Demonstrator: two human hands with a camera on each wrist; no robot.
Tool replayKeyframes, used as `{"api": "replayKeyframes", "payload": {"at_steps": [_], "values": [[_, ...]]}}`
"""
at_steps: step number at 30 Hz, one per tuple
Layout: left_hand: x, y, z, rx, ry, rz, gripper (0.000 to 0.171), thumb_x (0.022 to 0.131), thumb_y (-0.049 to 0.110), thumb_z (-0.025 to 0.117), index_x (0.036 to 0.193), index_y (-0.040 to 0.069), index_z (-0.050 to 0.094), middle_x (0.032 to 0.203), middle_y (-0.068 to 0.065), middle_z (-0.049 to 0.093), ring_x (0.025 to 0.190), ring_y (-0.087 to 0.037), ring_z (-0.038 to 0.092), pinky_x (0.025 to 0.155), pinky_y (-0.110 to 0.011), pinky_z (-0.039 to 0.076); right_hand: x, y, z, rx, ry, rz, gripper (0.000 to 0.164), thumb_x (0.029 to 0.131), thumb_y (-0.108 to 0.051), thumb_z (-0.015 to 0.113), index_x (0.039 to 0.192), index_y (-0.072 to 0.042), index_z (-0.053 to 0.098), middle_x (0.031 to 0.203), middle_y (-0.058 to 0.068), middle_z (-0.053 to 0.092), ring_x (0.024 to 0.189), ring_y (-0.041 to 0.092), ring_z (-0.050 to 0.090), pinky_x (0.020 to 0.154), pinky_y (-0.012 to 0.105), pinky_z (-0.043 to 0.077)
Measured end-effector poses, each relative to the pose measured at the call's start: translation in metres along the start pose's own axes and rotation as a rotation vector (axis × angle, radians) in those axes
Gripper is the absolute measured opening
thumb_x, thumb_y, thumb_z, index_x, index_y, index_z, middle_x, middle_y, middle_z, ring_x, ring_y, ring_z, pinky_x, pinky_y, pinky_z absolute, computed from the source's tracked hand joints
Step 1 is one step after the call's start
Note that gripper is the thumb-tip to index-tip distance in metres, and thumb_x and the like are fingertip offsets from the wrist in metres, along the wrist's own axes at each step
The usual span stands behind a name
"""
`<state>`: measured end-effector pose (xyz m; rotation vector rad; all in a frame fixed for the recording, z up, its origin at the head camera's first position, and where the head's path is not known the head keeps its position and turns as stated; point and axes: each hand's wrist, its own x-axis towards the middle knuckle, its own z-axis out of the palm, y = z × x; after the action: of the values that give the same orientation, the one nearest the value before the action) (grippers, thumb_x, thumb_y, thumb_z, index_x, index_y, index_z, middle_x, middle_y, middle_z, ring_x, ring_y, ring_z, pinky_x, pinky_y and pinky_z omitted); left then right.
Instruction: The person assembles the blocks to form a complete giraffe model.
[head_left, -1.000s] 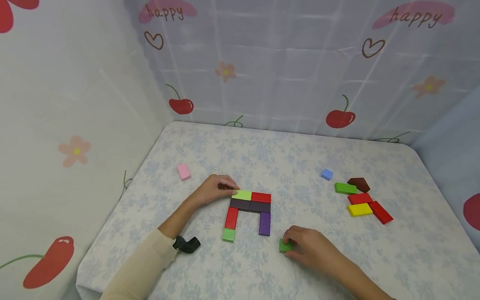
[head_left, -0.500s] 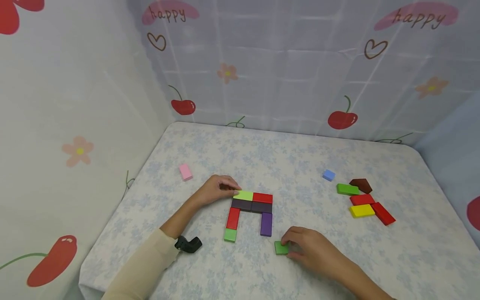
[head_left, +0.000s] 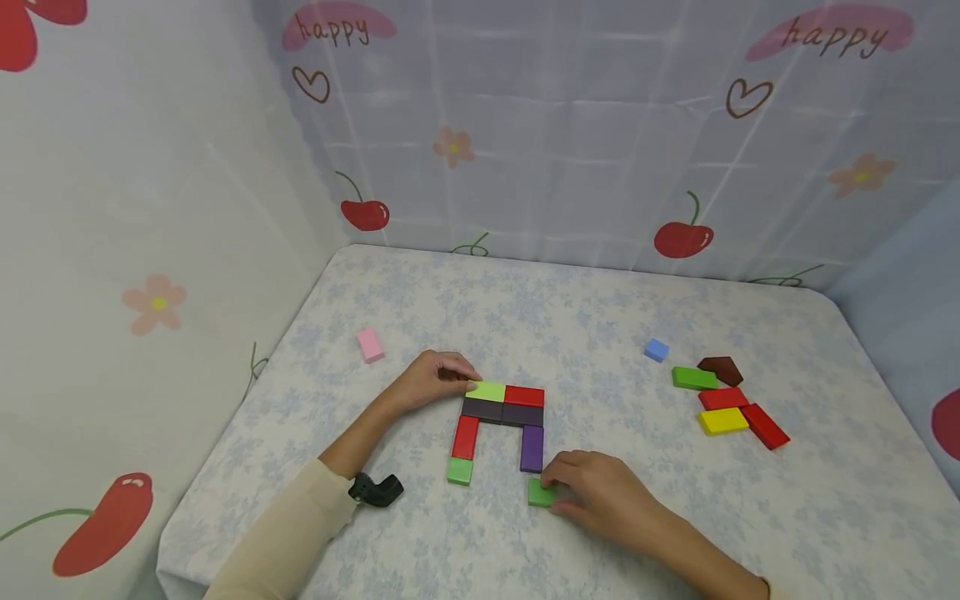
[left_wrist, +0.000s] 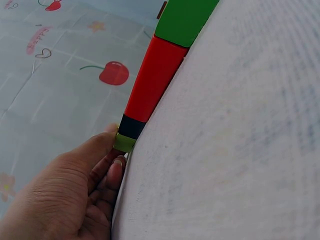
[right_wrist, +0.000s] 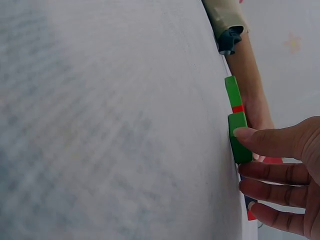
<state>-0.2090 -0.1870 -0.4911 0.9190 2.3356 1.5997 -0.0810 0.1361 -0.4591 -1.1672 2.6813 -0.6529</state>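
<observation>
On the table lies a flat figure of blocks. Its top row pairs a lime green block (head_left: 488, 392) with a red block (head_left: 524, 396); two black blocks (head_left: 482, 409) sit below. A red block (head_left: 465, 437) ending in a small green block (head_left: 460, 471) forms the left leg, a purple block (head_left: 532, 449) the right. My left hand (head_left: 431, 381) holds the left end of the lime green block with thumb and fingertips. Between thumb and fingers, my right hand (head_left: 606, 498) pinches a second small green block (right_wrist: 240, 142), just below the purple block.
A pink block (head_left: 370, 345) lies at the left. To the right are a blue block (head_left: 656, 350), a green block (head_left: 694, 378), a brown five-sided block (head_left: 722, 370), a yellow block (head_left: 723, 422) and two red blocks (head_left: 766, 427). A black wrist device (head_left: 377, 490) sits by the left sleeve.
My right hand has slid the small green block leftward across the table, to just under the purple block's lower end. The left hand has stayed at the lime green block.
</observation>
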Motion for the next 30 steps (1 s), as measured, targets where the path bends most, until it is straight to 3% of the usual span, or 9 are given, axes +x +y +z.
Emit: {"api": "replayKeyframes", "payload": {"at_steps": [14, 20, 30], "values": [[0.001, -0.001, 0.000, -0.012, 0.002, -0.010, 0.016, 0.091, -0.001, 0.074, 0.106, 0.000, 0.079, 0.103, -0.013, 0.073, 0.088, -0.018, 0.066, 0.072, -0.025, 0.051, 0.006, -0.004, 0.003, -0.024, 0.063, 0.013, 0.025, 0.080, -0.021, 0.088, 0.101, -0.021, 0.073, 0.101, -0.014, 0.067, 0.090, 0.004, 0.065, 0.073, 0.030, 0.055], [0.000, -0.002, 0.000, -0.023, 0.007, -0.047, 0.016, 0.091, -0.001, 0.074, 0.106, 0.001, 0.079, 0.103, -0.012, 0.073, 0.089, -0.016, 0.065, 0.073, -0.024, 0.050, 0.008, -0.003, 0.005, -0.011, 0.062, 0.017, 0.025, 0.080, -0.021, 0.088, 0.101, -0.021, 0.073, 0.100, -0.014, 0.068, 0.090, 0.004, 0.066, 0.073, 0.029, 0.055], [0.001, 0.001, -0.001, -0.024, 0.000, -0.019, 0.016, 0.091, -0.002, 0.074, 0.106, -0.001, 0.079, 0.103, -0.014, 0.073, 0.089, -0.015, 0.065, 0.073, -0.024, 0.051, 0.011, -0.003, 0.005, -0.006, 0.077, -0.012, 0.024, 0.081, -0.021, 0.087, 0.101, -0.019, 0.074, 0.099, -0.013, 0.068, 0.088, 0.002, 0.065, 0.073, 0.028, 0.055]]}}
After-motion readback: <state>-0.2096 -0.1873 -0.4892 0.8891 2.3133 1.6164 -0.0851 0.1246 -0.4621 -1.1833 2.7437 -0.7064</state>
